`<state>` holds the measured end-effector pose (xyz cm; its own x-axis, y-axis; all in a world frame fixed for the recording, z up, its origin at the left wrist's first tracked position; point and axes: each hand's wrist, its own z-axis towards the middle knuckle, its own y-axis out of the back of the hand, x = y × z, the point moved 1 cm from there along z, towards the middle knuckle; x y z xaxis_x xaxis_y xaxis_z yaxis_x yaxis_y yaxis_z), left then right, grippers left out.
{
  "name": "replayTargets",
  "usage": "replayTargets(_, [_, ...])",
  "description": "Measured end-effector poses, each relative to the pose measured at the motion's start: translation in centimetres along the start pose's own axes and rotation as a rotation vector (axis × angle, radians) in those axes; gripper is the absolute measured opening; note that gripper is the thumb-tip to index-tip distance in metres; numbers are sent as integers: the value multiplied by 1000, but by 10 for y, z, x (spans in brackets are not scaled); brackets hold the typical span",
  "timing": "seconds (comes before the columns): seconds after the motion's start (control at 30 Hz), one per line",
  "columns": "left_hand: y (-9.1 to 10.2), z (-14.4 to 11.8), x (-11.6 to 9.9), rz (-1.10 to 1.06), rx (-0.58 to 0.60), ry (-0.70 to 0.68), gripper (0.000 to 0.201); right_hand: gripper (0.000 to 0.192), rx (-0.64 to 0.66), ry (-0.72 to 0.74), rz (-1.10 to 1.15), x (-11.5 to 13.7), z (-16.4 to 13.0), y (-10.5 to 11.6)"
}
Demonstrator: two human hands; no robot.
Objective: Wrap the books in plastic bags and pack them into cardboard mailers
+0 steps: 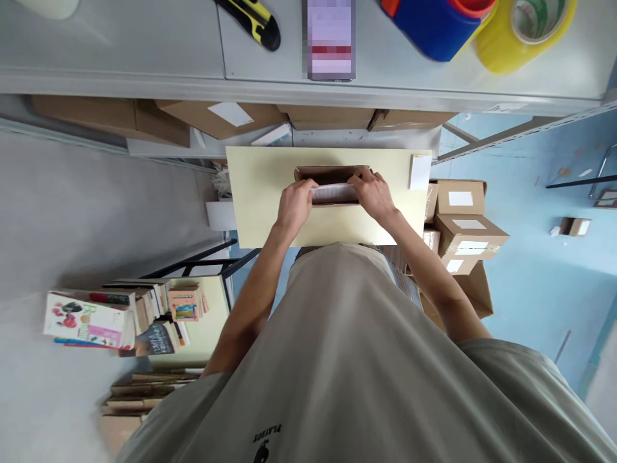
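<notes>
Head view: your left hand and right hand both clamp on a small cardboard box sitting on the pale yellow table, fingers curled over a white packet at the box's open top. The box is mid-table, just in front of your torso. A white slip lies at the table's right corner. The grey shelf above carries a yellow-black utility knife, a blue tape dispenser and a yellow tape roll. Sealed cartons are stacked on your right, book piles on your left.
</notes>
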<state>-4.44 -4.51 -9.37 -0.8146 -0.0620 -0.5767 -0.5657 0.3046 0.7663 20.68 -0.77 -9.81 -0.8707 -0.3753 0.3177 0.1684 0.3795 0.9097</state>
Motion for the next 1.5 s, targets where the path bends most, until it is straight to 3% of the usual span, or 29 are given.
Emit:
replayTargets(0.3, [-14, 13, 16, 63, 54, -1, 47, 42, 97, -41, -74, 6, 1, -6])
replayTargets(0.6, [-23, 10, 10, 237, 165, 9, 55, 39, 69, -15, -122, 4, 8, -21])
replayTargets(0.83, [-33, 3, 9, 168, 222, 55, 61, 38, 111, -76, -68, 6, 6, -31])
replayTargets(0.93, [-34, -6, 12, 128, 165, -13, 62, 44, 43, -27, 28, 2, -3, -27])
replayTargets(1.0, [-31, -17, 15, 66, 59, -45, 58, 44, -55, -37, 98, -7, -14, -23])
replayTargets(1.17, [-23, -43, 34, -9, -271, 131, 43, 40, -326, -261, 237, -40, -46, -27])
replayTargets(1.23, [-26, -48, 41, -21, -279, 203, 51, 49, -353, -307, 343, -47, -55, -35])
replayTargets(1.33, [-37, -49, 47, -68, -225, 227, 56, 61, -288, -321, 534, -44, -62, -50])
replayTargets(1.5, [-55, -49, 44, -132, -117, 16, 74, 75, -145, -191, 628, -20, -65, -67])
